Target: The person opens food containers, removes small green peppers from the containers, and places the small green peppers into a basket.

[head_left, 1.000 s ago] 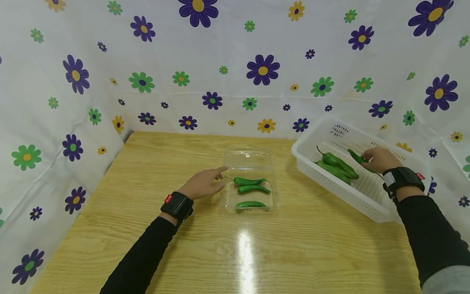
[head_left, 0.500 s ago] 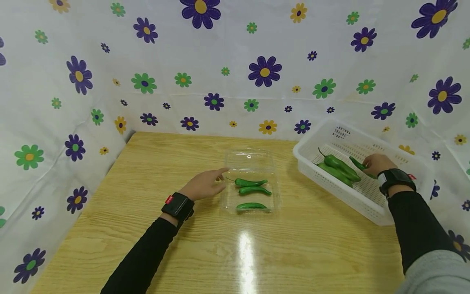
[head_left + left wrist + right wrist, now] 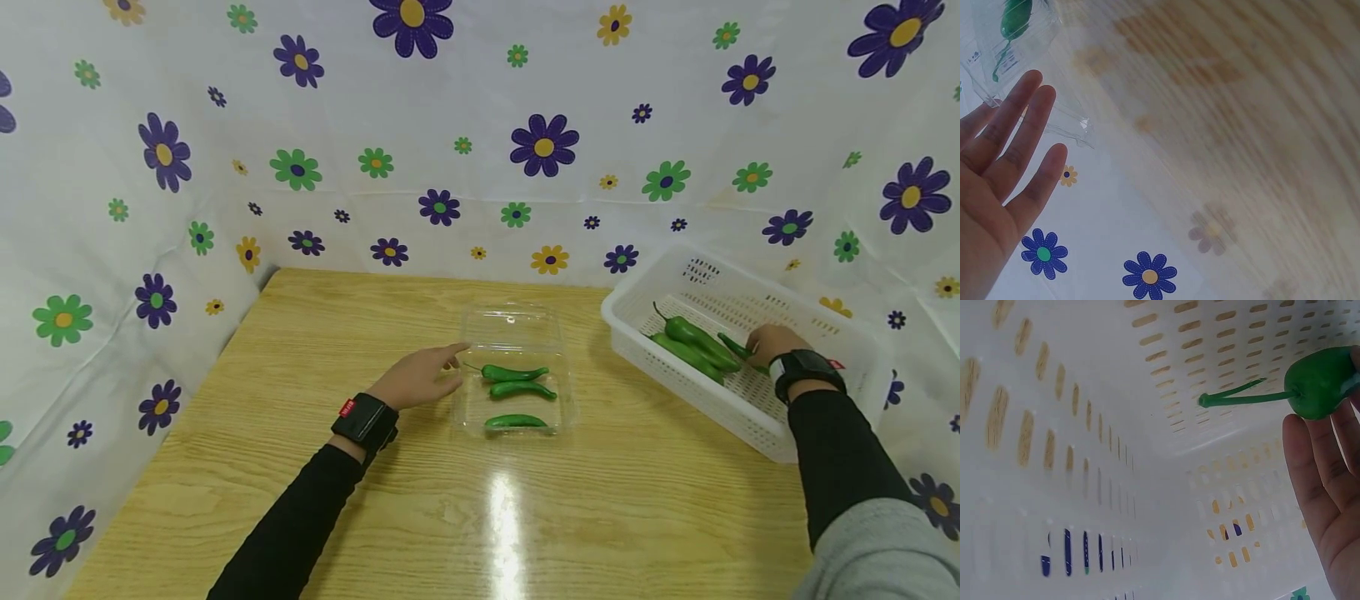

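My right hand [image 3: 777,343] is down inside a white perforated basket [image 3: 701,405], thumb and fingers pinching a green pepper [image 3: 1316,384]. The pepper's stem end points out of the grasp in the right wrist view, and a thinner stem shows behind it. In the head view, a slim green tip [image 3: 733,345] pokes out left of that hand. On the left, my other hand [image 3: 418,379] has its fingers extended, fingertips right at the side of a clear plastic clamshell box [image 3: 513,330]. Three slim green chilies [image 3: 516,373] lie crosswise in the box, whose lid is folded back.
Two larger green peppers [image 3: 701,343] lie in the left part of the basket. Box and basket both stand on a wooden table [image 3: 360,517], with a flowered white cloth [image 3: 480,100] hanging behind and along the sides.
My right hand has lowered a little within the basket, its forearm swinging left, and the pepper tip beside it has dropped. My left hand has stayed at the box.
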### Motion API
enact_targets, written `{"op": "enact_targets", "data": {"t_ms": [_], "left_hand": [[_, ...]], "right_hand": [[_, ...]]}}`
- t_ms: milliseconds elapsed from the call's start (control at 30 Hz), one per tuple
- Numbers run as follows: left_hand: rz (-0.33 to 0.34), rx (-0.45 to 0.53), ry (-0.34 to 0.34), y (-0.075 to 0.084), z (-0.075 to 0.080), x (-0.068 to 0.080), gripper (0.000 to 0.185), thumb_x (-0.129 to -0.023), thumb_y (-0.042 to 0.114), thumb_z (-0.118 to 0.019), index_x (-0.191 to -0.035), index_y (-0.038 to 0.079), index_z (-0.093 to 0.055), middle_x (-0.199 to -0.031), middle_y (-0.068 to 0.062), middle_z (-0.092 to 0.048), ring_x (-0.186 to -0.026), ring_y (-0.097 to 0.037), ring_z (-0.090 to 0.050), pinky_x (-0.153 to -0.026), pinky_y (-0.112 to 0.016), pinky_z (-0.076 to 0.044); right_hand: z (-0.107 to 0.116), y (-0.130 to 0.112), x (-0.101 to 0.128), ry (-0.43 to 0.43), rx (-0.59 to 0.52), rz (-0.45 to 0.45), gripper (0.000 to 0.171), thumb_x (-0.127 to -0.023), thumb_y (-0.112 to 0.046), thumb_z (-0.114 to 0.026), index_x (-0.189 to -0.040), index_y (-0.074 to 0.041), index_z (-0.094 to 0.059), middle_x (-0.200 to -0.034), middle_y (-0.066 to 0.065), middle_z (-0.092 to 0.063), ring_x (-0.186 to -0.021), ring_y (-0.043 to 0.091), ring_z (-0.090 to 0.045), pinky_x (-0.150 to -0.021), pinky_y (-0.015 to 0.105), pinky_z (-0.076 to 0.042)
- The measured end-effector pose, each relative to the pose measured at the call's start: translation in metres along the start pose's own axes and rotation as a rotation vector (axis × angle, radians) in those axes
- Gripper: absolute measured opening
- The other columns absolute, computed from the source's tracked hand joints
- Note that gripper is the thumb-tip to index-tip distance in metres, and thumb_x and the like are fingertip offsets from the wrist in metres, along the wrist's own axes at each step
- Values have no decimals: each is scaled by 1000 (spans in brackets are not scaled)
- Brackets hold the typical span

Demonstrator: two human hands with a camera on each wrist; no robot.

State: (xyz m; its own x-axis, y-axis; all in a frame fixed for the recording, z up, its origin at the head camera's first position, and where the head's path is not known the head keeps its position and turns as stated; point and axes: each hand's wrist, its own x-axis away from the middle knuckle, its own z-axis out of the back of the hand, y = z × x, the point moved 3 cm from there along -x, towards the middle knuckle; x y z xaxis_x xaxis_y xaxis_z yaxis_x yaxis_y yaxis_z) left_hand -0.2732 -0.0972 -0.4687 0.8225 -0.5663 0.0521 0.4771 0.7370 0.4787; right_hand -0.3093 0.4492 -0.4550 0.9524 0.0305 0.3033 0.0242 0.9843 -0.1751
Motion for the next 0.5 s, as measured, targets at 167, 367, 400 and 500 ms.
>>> {"op": "enact_targets", "data": {"t_ms": [167,367,400,500], "left_hand": [[-8,-4,-1,-2,-2,0,58,-96,32,-51,-148,19,-31,-118,-8,-62,-104,-24,-61,-87,-42,-51],[-2,-13,-2,-2,-2,0,58,-96,32,-51,-148,20,-31,-118,-8,-62,-104,-24,-61,-88,-42,-51],[-4,-16,0,-1,-2,0,58,-96,32,-51,-148,19,-31,-118,-8,-62,-104,-24,-61,-88,-42,-51],[-9,-18,4,-2,-2,0,58,-96,32,-51,-148,19,-31,-117,-8,-62,-105,-25,-61,-88,-43,-51]], "right_hand": [[-5,5,-2,-25,4,-6,31,-78,-8,-70,-99,14,-64,-97,31,-63,-79,38,-62,-66,45,-52],[-5,4,-2,-35,-5,3,33,-79,-7,-68,-103,16,-62,-99,33,-61,-81,40,-61,-66,45,-52],[-4,3,-2,-35,-3,6,33,-79,-6,-68,-103,16,-62,-100,34,-61,-81,40,-61,-66,45,-52],[-4,3,-2,-38,2,9,33,-80,-6,-68,-104,16,-61,-102,35,-60,-83,42,-60,-66,45,-52]]}}
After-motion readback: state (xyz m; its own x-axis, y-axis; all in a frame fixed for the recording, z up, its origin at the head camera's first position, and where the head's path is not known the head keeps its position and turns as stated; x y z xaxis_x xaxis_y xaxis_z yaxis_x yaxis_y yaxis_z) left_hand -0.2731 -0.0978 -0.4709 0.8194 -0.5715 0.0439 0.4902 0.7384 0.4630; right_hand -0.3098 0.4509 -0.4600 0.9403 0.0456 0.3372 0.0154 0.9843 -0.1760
